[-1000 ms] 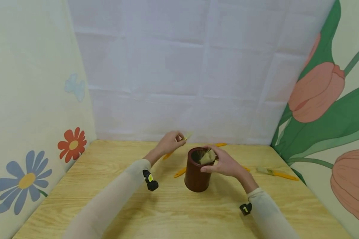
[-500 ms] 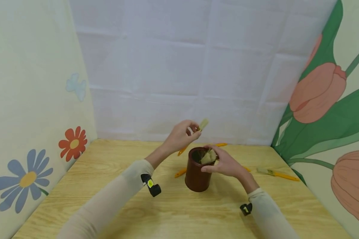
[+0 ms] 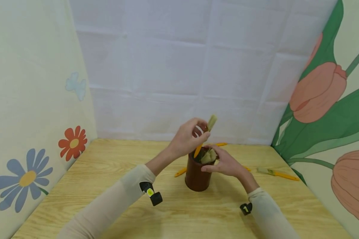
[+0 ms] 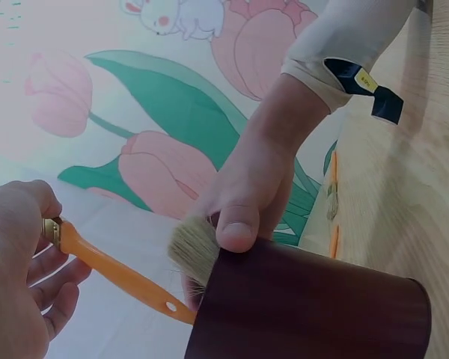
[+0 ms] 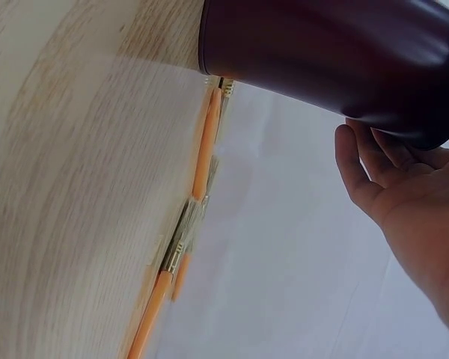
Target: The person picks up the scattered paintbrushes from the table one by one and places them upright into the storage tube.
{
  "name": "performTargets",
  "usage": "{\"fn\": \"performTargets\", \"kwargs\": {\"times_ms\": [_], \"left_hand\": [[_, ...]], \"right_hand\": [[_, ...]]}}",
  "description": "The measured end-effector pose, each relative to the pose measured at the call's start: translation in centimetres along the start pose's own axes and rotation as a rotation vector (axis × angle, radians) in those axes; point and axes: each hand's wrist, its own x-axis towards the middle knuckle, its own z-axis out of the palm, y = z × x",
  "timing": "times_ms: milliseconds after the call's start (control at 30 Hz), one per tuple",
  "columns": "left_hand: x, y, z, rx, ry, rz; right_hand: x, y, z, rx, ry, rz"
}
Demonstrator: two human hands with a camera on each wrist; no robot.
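Observation:
In the head view my left hand (image 3: 189,138) pinches a paintbrush (image 3: 212,122) near its metal collar, bristles up and orange handle down. The handle's end is at the mouth of a dark brown cylindrical pot (image 3: 197,177), overlapping the rim in the left wrist view. My right hand (image 3: 227,162) grips the pot at its rim from the right, its thumb (image 4: 238,228) on the near side. Pale bristles of another brush (image 4: 194,245) stick out of the pot beside that thumb. The pot stands upright on the wooden table; its inside is mostly hidden.
A paintbrush (image 3: 278,174) with an orange handle lies on the table at the right. Other orange handles show behind the pot, one at its left (image 3: 180,172) and one farther back (image 3: 221,144). A white sheet (image 3: 167,83) hangs behind; flowered panels flank the table.
My left hand has lifted the paintbrush and carried it right, from left of the pot to over its mouth, turning it more upright. The right hand and pot have stayed in place.

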Motion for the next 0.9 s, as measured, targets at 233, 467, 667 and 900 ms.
{"fn": "performTargets", "kwargs": {"times_ms": [233,467,667,900], "left_hand": [[-1.2,-0.6,0.5,-0.021,-0.043,-0.052],[-2.5,-1.9,0.7,-0.013,-0.114,-0.100],[-3.2,-3.2,0.9,-0.004,-0.195,-0.105],[-3.3,-4.5,1.0,0.116,-0.224,-0.065]], "right_hand": [[-0.1,0.0,-0.1,0.017,-0.011,-0.020],[0.0,0.0,-0.1,0.036,-0.022,-0.052],[0.0,-0.1,-0.1,0.045,-0.023,-0.053],[0.1,-0.1,0.0,0.038,-0.027,-0.059]]}}
